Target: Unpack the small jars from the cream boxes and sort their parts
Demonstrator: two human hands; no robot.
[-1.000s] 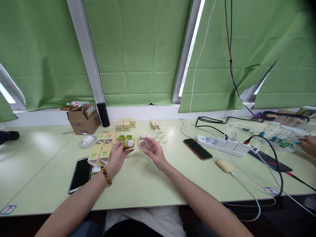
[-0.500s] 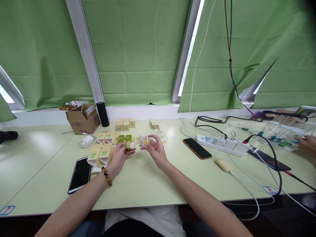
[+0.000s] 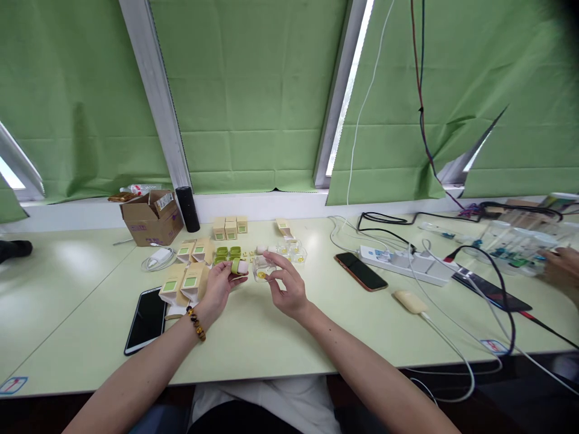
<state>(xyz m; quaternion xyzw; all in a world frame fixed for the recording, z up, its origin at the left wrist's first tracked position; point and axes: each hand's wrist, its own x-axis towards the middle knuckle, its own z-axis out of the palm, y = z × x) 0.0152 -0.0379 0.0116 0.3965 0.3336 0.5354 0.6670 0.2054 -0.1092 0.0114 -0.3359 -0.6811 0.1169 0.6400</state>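
Small rounded piece (image 3: 237,266), olive-green with pale pink end, in left hand (image 3: 219,286). Clear plastic container (image 3: 259,267) in right hand (image 3: 288,290): yellow spot (image 3: 262,275) low down. Round-beaded bracelet (image 3: 196,323) behind left hand: amber, dark brown. Beige cardboard boxes (image 3: 199,271) left of left hand: green square labels (image 3: 192,282).

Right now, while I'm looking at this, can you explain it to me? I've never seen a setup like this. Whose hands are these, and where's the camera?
There's no machine here: these are a person's two bare hands, seen by one camera worn on that person's head, looking forward and down. The left hand, with a beaded bracelet on its wrist, holds a small green-and-pale piece. The right hand grips a clear piece showing something yellow. On the table are small cream boxes, a cardboard box, phones and a power strip with cables. At the far right is another person's hand, blurred.
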